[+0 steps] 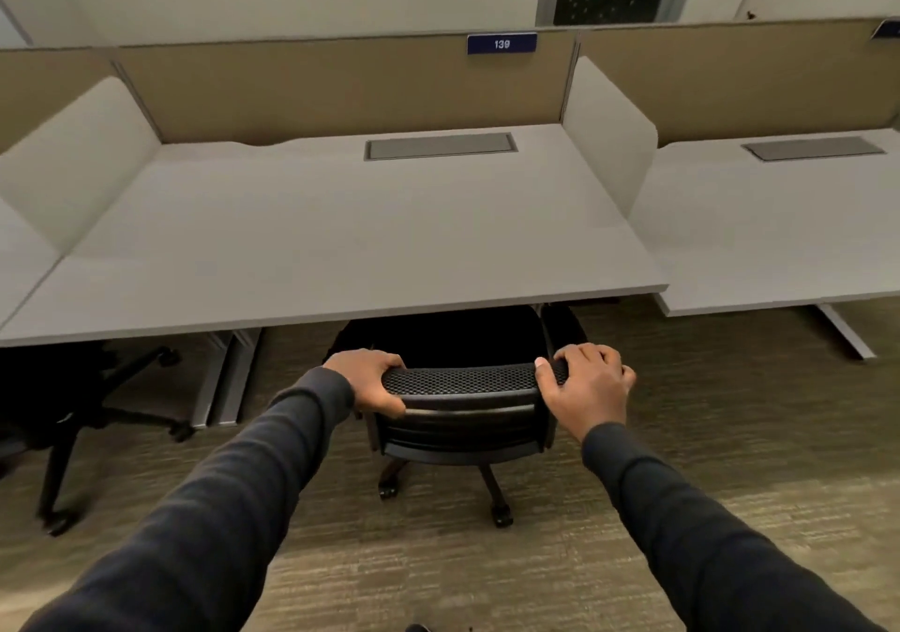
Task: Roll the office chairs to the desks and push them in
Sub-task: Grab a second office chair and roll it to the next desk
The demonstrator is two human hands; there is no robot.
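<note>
Head view, item by item, working outward from the hands.

Left hand [371, 378]: curling closed over the left end of the backrest top, fingers wrapping the rim and thumb running underneath; dark grey sleeve reaching back to the camera.

Right hand [587, 385]: lying over the right end of the same rim, fingers bent across the mesh and only loosely closed, the thumb side spreading; whether it is gripping firmly or merely pressing cannot be told.

Black mesh-backed office chair on castors [462, 402]: standing between the two hands, its seat and armrests already lying in shadow under the front edge of the desk, its backrest and two rear castors showing outside that edge. Judged as nearly pushed in, with only a short final shove possibly remaining.

Pale grey rectangular desk with a grey cable hatch [341, 232]: sitting directly ahead of the chair, bare-topped, flanked by white side screens and backed by a tan fabric partition carrying a blue number plate reading 139 [501, 43].

Second black office chair [73, 417]: standing to the left of the held chair, its star base out on the brown carpet and its upper part partly under the neighbouring desk edge; judged as possibly needing attention.

Neighbouring pale grey desk on the right [779, 222]: showing no chair beneath it; judged as probably awaiting one.
</note>
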